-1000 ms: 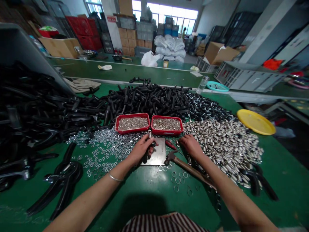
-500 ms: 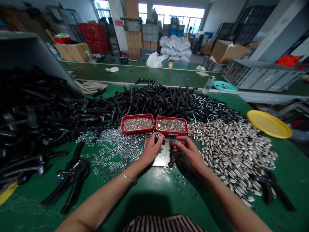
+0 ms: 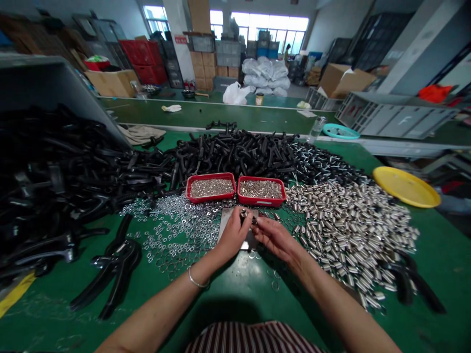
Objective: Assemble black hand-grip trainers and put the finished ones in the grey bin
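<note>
My left hand is closed round a small black part with a silver metal sleeve, mostly hidden by the fingers. My right hand meets it from the right, its thumb and fingers pinched at the part's dark end; what they hold there is too small to make out. Under both hands lies a flat metal plate. Just beyond it stand two red trays, the left tray and the right tray, full of tiny metal pieces. A few thin rings lie near my right wrist.
Silver sleeves are heaped on the right, nuts and rings on the left. Black handles pile up behind the trays and spill from a grey bin. A black clamp lies front left; a yellow lid lies far right.
My right hand has moved left from beside the plate and now touches the part in my left hand. The left hand keeps its hold. The view has shifted slightly.
</note>
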A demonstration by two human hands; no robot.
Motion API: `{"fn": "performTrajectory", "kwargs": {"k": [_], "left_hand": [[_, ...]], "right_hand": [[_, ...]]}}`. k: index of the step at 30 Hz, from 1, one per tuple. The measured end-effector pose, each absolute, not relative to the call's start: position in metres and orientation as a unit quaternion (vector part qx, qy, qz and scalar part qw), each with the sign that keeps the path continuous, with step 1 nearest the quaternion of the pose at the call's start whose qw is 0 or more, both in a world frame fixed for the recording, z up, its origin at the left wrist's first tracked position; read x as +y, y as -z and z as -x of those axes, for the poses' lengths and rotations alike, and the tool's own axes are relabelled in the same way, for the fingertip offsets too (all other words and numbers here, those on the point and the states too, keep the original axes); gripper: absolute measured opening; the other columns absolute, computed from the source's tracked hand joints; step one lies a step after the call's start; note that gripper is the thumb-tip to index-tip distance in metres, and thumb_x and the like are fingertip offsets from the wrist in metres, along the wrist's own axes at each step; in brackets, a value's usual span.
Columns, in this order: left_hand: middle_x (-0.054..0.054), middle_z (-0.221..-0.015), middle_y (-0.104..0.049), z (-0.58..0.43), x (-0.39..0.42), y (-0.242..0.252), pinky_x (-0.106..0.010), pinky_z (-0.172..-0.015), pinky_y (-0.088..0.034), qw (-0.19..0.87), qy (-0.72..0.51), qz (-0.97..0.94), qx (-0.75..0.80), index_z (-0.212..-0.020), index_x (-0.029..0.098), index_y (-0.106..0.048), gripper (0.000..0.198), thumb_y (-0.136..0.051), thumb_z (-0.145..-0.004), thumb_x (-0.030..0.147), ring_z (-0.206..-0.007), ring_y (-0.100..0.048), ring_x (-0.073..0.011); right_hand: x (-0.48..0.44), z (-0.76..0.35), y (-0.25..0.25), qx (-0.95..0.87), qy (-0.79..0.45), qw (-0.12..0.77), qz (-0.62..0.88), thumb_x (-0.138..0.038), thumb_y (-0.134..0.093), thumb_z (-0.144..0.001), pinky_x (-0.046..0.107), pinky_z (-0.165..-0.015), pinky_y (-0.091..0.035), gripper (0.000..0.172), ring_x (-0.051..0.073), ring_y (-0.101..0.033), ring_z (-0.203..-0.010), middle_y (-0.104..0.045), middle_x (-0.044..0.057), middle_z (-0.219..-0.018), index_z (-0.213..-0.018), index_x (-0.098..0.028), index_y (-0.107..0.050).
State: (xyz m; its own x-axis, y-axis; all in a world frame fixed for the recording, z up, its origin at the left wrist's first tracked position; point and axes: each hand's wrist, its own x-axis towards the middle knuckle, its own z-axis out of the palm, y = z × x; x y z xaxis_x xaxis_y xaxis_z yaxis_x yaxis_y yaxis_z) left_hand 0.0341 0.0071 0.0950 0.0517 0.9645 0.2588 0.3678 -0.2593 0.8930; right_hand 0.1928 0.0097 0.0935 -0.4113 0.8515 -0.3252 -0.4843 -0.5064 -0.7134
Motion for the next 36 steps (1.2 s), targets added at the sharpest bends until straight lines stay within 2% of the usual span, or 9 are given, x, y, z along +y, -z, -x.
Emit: {"fn": "performTrajectory", "kwargs": {"k": [4, 11, 15, 18, 20, 24, 27, 32, 36], "left_hand": [[-0.006, -0.098, -0.064, -0.036, 0.008, -0.099, -0.033, -0.089, -0.045, 0.34, -0.459, -0.635, 0.52, -0.1, 0.02, -0.051, 0.016, -0.045, -0.098, 0.035, -0.095, -0.061, -0.0191], [-0.003, -0.091, -0.064, -0.03, 0.009, -0.094, -0.029, -0.081, -0.047, 0.454, -0.471, -0.565, 0.503, -0.102, 0.02, -0.058, 0.025, -0.052, -0.093, 0.043, -0.085, -0.06, -0.0173], [0.001, -0.078, -0.061, -0.032, 0.012, -0.079, -0.027, -0.07, -0.047, 0.537, -0.489, -0.471, 0.501, -0.095, 0.019, -0.059, 0.032, -0.061, -0.087, 0.049, -0.07, -0.057, -0.0145], [0.0, -0.079, -0.063, -0.035, 0.015, -0.073, -0.025, -0.063, -0.046, 0.622, -0.521, -0.36, 0.461, -0.094, 0.018, -0.054, 0.037, -0.064, -0.085, 0.052, -0.06, -0.052, -0.01], [-0.002, -0.084, -0.066, -0.035, 0.018, -0.074, -0.025, -0.063, -0.047, 0.648, -0.551, -0.294, 0.436, -0.094, 0.018, -0.051, 0.039, -0.069, -0.081, 0.05, -0.058, -0.05, -0.0078], [-0.003, -0.083, -0.066, -0.036, 0.022, -0.077, -0.024, -0.061, -0.046, 0.662, -0.565, -0.243, 0.428, -0.093, 0.017, -0.051, 0.041, -0.075, -0.077, 0.046, -0.056, -0.049, -0.0063], [-0.002, -0.082, -0.066, -0.041, 0.022, -0.076, -0.024, -0.06, -0.046, 0.671, -0.548, -0.251, 0.431, -0.092, 0.017, -0.052, 0.038, -0.073, -0.079, 0.046, -0.056, -0.048, -0.0062], [-0.002, -0.081, -0.066, -0.044, 0.027, -0.072, -0.024, -0.06, -0.045, 0.676, -0.532, -0.253, 0.442, -0.09, 0.017, -0.055, 0.035, -0.073, -0.08, 0.046, -0.056, -0.048, -0.0069], [-0.002, -0.081, -0.065, -0.036, 0.034, -0.08, -0.025, -0.062, -0.046, 0.666, -0.559, -0.23, 0.437, -0.09, 0.016, -0.054, 0.036, -0.075, -0.079, 0.043, -0.058, -0.05, -0.0075]], "right_hand": [[0.006, -0.195, -0.09, -0.427, -0.663, 0.463, 0.405, -0.035, -0.08, -0.078, 0.026, -0.063, -0.057, 0.026, 0.013, -0.065, -0.064, -0.069, -0.002, -0.075, -0.092, -0.021, -0.063], [0.005, -0.201, -0.08, -0.762, -0.261, 0.411, 0.427, -0.035, -0.061, -0.094, 0.039, -0.088, -0.051, 0.018, 0.024, -0.066, -0.095, -0.073, 0.007, -0.1, -0.107, -0.028, -0.069], [0.011, -0.212, -0.077, -0.835, -0.227, 0.298, 0.403, -0.035, -0.05, -0.099, 0.038, -0.091, -0.05, 0.035, 0.024, -0.067, -0.104, -0.072, 0.008, -0.117, -0.132, -0.03, -0.059], [0.037, -0.247, -0.082, -0.834, -0.219, 0.226, 0.454, -0.035, -0.056, -0.096, 0.034, -0.09, -0.05, 0.034, 0.021, -0.067, -0.105, -0.072, 0.004, -0.119, -0.13, -0.032, -0.061], [0.07, -0.281, -0.086, -0.77, -0.182, 0.22, 0.571, -0.033, -0.056, -0.096, 0.03, -0.087, -0.051, 0.026, 0.018, -0.068, -0.099, -0.073, 0.003, -0.113, -0.119, -0.029, -0.066], [0.151, -0.339, -0.09, -0.671, -0.119, 0.216, 0.7, -0.02, -0.046, -0.097, 0.033, -0.078, -0.051, 0.026, 0.021, -0.069, -0.086, -0.074, 0.012, -0.095, -0.11, -0.012, -0.067], [0.205, -0.349, -0.086, -0.64, -0.096, 0.204, 0.735, -0.02, -0.054, -0.095, 0.036, -0.087, -0.051, 0.021, 0.023, -0.066, -0.101, -0.07, 0.015, -0.106, -0.108, -0.009, -0.066], [0.256, -0.329, -0.08, -0.611, -0.102, 0.196, 0.76, -0.038, -0.062, -0.095, 0.045, -0.088, -0.056, 0.038, 0.023, -0.063, -0.106, -0.06, 0.009, -0.127, -0.127, -0.018, -0.058], [0.256, -0.331, -0.088, -0.611, -0.137, 0.207, 0.752, -0.021, -0.059, -0.095, 0.042, -0.091, -0.05, 0.031, 0.026, -0.064, -0.105, -0.065, 0.019, -0.116, -0.124, -0.009, -0.059]]}}
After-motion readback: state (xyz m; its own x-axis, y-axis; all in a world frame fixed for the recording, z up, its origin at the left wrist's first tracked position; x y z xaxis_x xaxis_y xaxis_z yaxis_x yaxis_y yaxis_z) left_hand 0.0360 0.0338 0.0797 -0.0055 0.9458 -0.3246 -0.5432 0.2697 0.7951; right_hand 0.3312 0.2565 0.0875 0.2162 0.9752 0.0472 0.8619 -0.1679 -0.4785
